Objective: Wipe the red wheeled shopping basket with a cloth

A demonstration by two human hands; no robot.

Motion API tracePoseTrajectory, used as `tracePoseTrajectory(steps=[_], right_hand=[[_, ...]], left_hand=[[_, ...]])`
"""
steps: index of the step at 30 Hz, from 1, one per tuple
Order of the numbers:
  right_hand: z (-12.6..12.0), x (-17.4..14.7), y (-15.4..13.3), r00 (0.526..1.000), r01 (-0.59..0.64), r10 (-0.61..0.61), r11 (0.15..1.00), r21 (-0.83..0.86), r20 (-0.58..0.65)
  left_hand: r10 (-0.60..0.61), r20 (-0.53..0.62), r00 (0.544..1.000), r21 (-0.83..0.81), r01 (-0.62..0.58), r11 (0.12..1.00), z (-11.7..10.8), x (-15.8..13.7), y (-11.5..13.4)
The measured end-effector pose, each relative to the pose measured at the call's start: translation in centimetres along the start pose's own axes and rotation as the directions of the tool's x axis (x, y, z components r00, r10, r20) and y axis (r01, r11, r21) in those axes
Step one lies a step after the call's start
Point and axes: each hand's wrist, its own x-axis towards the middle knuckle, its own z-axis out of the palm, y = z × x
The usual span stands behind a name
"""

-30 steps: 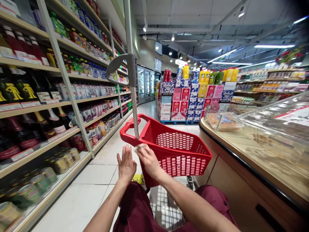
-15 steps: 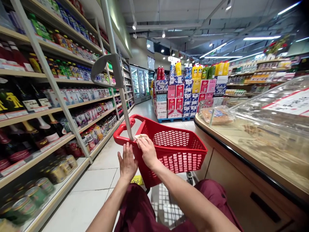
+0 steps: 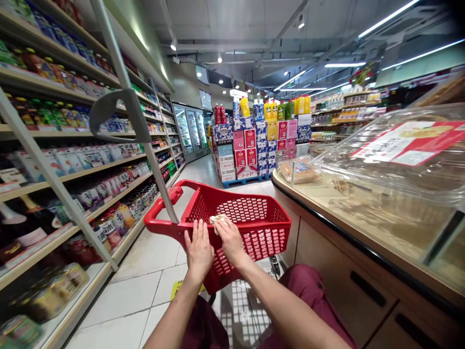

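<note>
Before my knees stands a red plastic shopping cart with a perforated basket. My left hand rests flat against the cart's near side, fingers stretched out and touching the rim. Just to its right, my right hand presses a crumpled whitish cloth onto the top of the near rim. A grey metal pole with a looped plastic grip rises from the handle end of the cart, left of both hands.
Drink shelves line the left side. A wooden counter with clear plastic food boxes runs close along the right. Stacked cartons topped with bottles stand ahead, and glass-door fridges are farther back.
My right hand has slid the cloth along the near rim, away from the pole. My left hand has moved along beside it. The view has turned somewhat to the right.
</note>
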Motion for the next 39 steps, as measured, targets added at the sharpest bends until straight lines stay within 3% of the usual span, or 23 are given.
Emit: tracePoseTrajectory(steps=[5,11,13,16,18,20,22,25,27,30,33,36,39], right_hand=[[-3.3,-2.2,5.7,0.983,-0.168,0.159,0.981,-0.094,-0.095],[-1.4,-1.3,3.2,0.997,-0.079,0.078,0.993,-0.087,-0.008],[-1.3,-1.3,3.8,0.997,-0.066,0.068,0.993,-0.101,0.021],[-3.3,-2.9,8.2,0.998,-0.070,0.070,0.989,-0.132,-0.004],[-5.2,-4.6,11.8,0.982,-0.181,0.168,0.966,-0.182,-0.082],[-6.7,-6.0,14.1,0.938,-0.336,0.300,0.912,-0.235,-0.174],[-6.9,-6.5,14.4,0.918,-0.386,0.343,0.888,-0.249,-0.201],[-5.8,-5.8,12.7,0.976,-0.216,0.203,0.956,-0.201,-0.081],[-5.7,-5.3,12.5,0.989,-0.150,0.147,0.974,-0.172,-0.027],[-7.1,-6.2,14.9,0.950,-0.308,0.291,0.930,-0.200,-0.111],[-8.0,-9.5,17.3,0.895,-0.441,0.406,0.868,-0.226,-0.186],[-7.4,-13.4,17.0,0.911,-0.411,0.405,0.881,-0.235,-0.076],[-7.4,-14.0,15.2,0.935,-0.338,0.353,0.916,-0.217,0.033]], left_hand=[[0.034,0.034,0.999,0.003,-0.034,0.999,0.5,0.2,1.5],[0.109,0.113,0.988,0.004,-0.110,0.994,2.0,0.2,4.6],[0.113,0.111,0.987,0.011,-0.115,0.993,2.2,0.2,4.8],[0.123,0.107,0.987,0.010,-0.125,0.992,2.2,0.2,4.5],[0.111,0.107,0.988,0.004,-0.113,0.994,2.2,0.3,4.5],[0.102,0.114,0.988,-0.005,-0.102,0.995,2.2,0.3,5.1],[0.129,0.139,0.982,-0.028,-0.127,0.992,2.4,0.2,6.2],[0.200,0.172,0.965,-0.073,-0.190,0.979,2.6,0.1,7.8],[0.219,0.171,0.961,-0.081,-0.207,0.975,2.7,0.0,8.4],[0.221,0.168,0.961,-0.070,-0.212,0.975,2.9,-0.2,8.3],[0.231,0.161,0.960,-0.065,-0.223,0.973,3.2,-0.6,8.3],[0.313,0.133,0.940,-0.085,-0.304,0.949,3.7,-1.3,8.9],[0.381,0.120,0.917,-0.112,-0.369,0.923,4.1,-1.9,9.4]])
